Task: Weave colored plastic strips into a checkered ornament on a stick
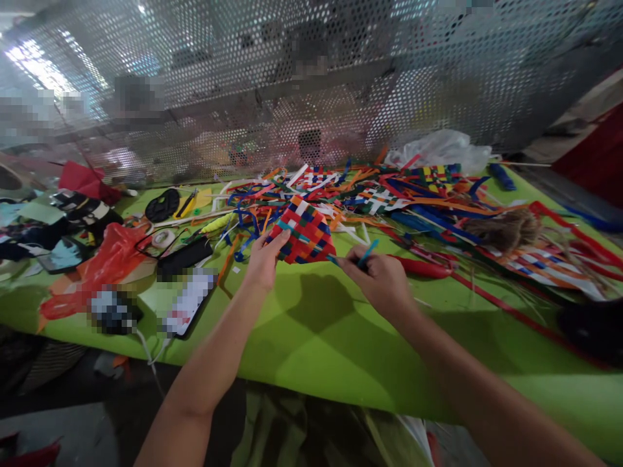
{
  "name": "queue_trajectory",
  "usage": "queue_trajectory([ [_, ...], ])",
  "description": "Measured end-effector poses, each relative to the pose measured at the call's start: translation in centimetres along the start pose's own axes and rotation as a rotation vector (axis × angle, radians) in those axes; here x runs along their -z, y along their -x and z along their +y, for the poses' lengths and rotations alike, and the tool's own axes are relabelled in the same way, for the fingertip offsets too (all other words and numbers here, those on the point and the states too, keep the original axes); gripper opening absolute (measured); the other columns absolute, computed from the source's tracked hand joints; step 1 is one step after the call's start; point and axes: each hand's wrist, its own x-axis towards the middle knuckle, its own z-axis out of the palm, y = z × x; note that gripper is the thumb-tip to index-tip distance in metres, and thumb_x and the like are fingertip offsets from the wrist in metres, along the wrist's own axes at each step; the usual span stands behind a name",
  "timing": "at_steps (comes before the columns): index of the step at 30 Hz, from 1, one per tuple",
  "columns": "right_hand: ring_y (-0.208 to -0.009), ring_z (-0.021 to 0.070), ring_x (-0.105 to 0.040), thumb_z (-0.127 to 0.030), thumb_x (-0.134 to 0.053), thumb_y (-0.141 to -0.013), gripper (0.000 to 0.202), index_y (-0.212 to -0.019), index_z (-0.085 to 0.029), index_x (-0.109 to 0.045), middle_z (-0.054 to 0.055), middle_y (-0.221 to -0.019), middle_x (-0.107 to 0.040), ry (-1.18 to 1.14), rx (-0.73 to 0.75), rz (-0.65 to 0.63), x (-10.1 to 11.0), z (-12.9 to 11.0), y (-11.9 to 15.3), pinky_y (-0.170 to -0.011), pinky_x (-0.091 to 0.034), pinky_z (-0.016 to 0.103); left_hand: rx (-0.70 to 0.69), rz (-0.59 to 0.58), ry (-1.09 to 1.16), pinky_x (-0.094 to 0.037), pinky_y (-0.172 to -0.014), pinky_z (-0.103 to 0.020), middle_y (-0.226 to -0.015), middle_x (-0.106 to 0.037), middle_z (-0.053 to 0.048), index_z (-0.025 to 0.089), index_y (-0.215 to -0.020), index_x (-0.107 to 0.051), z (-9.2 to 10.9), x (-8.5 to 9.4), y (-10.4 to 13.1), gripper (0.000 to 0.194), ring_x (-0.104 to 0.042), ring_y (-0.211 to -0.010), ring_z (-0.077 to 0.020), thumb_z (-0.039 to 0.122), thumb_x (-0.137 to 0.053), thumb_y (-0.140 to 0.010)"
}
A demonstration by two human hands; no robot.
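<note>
My left hand (266, 259) grips the left edge of a woven piece (305, 232) in red, blue, white, orange and green, held tilted above the table. My right hand (382, 275) is closed at the piece's lower right corner, pinching a teal strip (368, 253). One end of the strip sticks up past the fingers, and a teal bit also shows between the fingertips and the woven corner. The piece's shadow falls on the green table cover below.
Colourful loose strips (350, 185) and other woven pieces heap behind my hands. On the left lie a phone (191, 301), a red plastic bag (109, 259) and a tape roll (163, 239). A perforated metal panel (219, 97) stands behind the green table (311, 350).
</note>
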Motion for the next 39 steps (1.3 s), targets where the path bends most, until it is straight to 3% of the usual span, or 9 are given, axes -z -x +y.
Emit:
queue_trajectory([
  [4, -0.053, 0.0133, -0.043, -0.055, -0.056, -0.083, 0.036, -0.071, -0.023, -0.048, -0.002, -0.058, -0.050, -0.028, -0.021, 0.010, -0.2, 0.2, -0.3, -0.052, -0.027, 0.026, 0.015, -0.164, -0.093, -0.054, -0.074, -0.031, -0.079, -0.074, -0.003, 0.018, -0.081, -0.072, -0.9, -0.6, 0.9, 0.035, -0.068, -0.073, -0.0174, 0.038, -0.086, -0.056],
  [8, -0.055, 0.0131, -0.041, -0.055, -0.058, -0.082, 0.035, -0.073, -0.023, -0.047, -0.003, -0.060, -0.048, -0.061, -0.034, 0.018, -0.4, 0.0, -0.4, -0.053, -0.027, 0.025, 0.044, -0.233, -0.168, -0.052, -0.073, -0.030, -0.080, -0.073, -0.004, 0.017, -0.083, -0.072, -1.4, -0.5, 1.2, 0.036, -0.066, -0.072, -0.0167, 0.040, -0.084, -0.058],
  [18, -0.056, 0.0136, -0.043, -0.045, -0.059, -0.082, 0.030, -0.071, -0.022, -0.044, -0.001, -0.063, -0.051, 0.101, 0.008, 0.002, -0.5, -1.1, -1.0, -0.053, -0.023, 0.026, 0.081, -0.401, -0.416, -0.046, -0.062, -0.024, -0.072, -0.069, -0.001, 0.014, -0.081, -0.072, 0.1, 1.3, -0.6, 0.034, -0.058, -0.062, -0.0108, 0.040, -0.082, -0.061],
  [26, -0.061, 0.0178, -0.050, -0.049, -0.058, -0.083, 0.029, -0.085, -0.020, -0.056, 0.005, -0.072, -0.061, 0.251, 0.013, 0.024, -1.1, -1.7, -1.2, -0.054, -0.023, 0.027, 0.000, -0.375, -0.433, -0.043, -0.057, -0.023, -0.069, -0.067, -0.001, 0.015, -0.079, -0.068, -0.6, 1.0, -0.6, 0.033, -0.056, -0.060, -0.0110, 0.045, -0.077, -0.068],
  [39, -0.059, 0.0153, -0.046, -0.047, -0.063, -0.081, 0.029, -0.085, -0.021, -0.053, 0.001, -0.071, -0.058, 0.150, 0.037, 0.085, -1.7, -1.3, -1.2, -0.056, -0.027, 0.027, 0.090, -0.404, -0.252, -0.050, -0.062, -0.027, -0.072, -0.072, -0.003, 0.015, -0.084, -0.070, -1.9, 0.3, -0.1, 0.039, -0.065, -0.064, -0.0149, 0.048, -0.079, -0.065],
])
